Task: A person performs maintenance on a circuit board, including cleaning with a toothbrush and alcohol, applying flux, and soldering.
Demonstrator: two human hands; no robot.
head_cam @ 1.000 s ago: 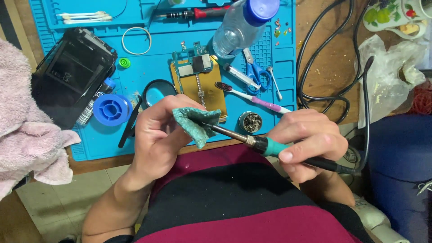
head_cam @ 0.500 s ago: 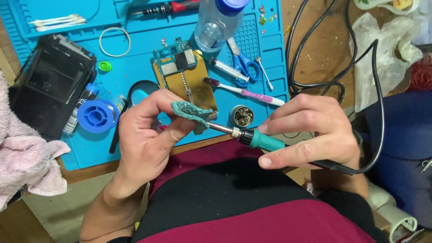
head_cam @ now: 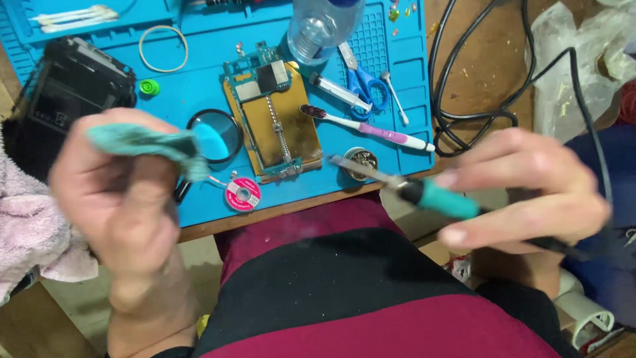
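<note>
My left hand (head_cam: 122, 192) pinches a teal scrap of sponge (head_cam: 142, 142), held up over the left part of the blue work mat (head_cam: 199, 73). My right hand (head_cam: 530, 189) grips a soldering iron (head_cam: 424, 192) with a teal handle; its metal tip points left toward a small round tin (head_cam: 361, 162) at the mat's front edge. The iron's tip and the sponge are apart. A circuit board clamped in a brass holder (head_cam: 275, 119) lies on the mat between the hands. Both hands are blurred.
On the mat lie a magnifier (head_cam: 222, 136), a pink solder-wick spool (head_cam: 243, 193), a toothbrush (head_cam: 368, 126), scissors (head_cam: 361, 83), a clear bottle (head_cam: 321, 26) and a black device (head_cam: 63, 99). A pink cloth (head_cam: 33, 225) hangs left. Black cables (head_cam: 464, 99) coil right.
The hands have drawn apart: my left hand carried the sponge left and up, off the iron's tip, and my right hand pulled the iron to the right.
</note>
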